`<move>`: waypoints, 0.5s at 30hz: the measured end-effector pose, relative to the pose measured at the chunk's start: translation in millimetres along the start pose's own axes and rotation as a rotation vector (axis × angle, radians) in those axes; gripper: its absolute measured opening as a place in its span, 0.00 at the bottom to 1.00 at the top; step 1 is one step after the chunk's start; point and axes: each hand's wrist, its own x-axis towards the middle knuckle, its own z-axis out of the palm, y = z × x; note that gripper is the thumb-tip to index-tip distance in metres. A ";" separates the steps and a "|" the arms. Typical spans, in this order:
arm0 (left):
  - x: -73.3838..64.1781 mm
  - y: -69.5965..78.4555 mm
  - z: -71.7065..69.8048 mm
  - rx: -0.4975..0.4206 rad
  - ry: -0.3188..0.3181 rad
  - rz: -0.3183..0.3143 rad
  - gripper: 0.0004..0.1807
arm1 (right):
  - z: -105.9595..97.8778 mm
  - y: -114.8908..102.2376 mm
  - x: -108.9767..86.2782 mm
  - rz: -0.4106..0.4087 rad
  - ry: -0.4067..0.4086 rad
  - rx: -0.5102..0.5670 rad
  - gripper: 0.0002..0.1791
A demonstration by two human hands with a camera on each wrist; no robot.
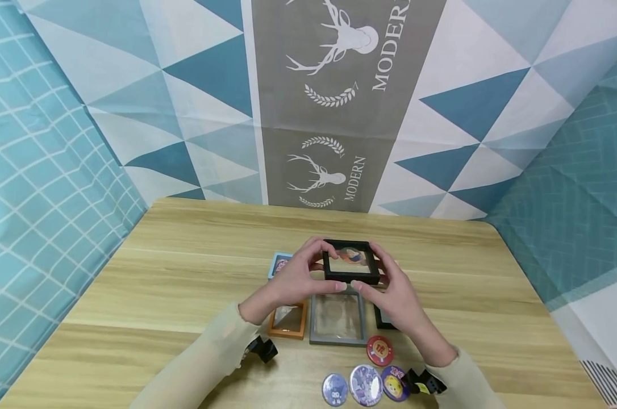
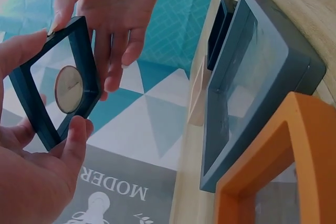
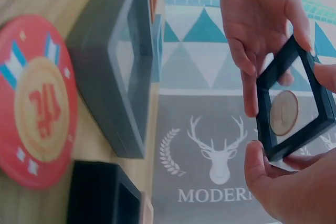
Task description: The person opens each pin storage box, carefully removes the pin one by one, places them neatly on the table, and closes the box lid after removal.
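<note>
A black display frame [image 1: 351, 278] is held above the table between both hands, a round badge [image 1: 353, 255] visible inside its clear window. My left hand [image 1: 297, 276] grips the frame's left side, fingertips over the far edge and thumb along the near edge. On the other side, my right hand [image 1: 399, 292] grips the right edge and near corner. Both wrist views show the badge's plain back [image 2: 69, 88] with a pin line across it. Below the held frame lies a grey frame [image 1: 337, 342].
Left of the grey frame lie an orange frame [image 1: 288, 334] and a light blue frame [image 1: 272, 266]; a second black frame [image 1: 385, 325] lies right. Nearer are a red badge [image 1: 379, 350], a blue badge [image 1: 334, 389], a lilac badge [image 1: 366, 385] and a purple-yellow badge [image 1: 394, 384].
</note>
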 end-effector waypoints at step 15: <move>0.9 -3.1 -0.5 0.020 -0.038 0.014 0.27 | 9.6 9.9 2.6 0.013 0.062 0.089 0.44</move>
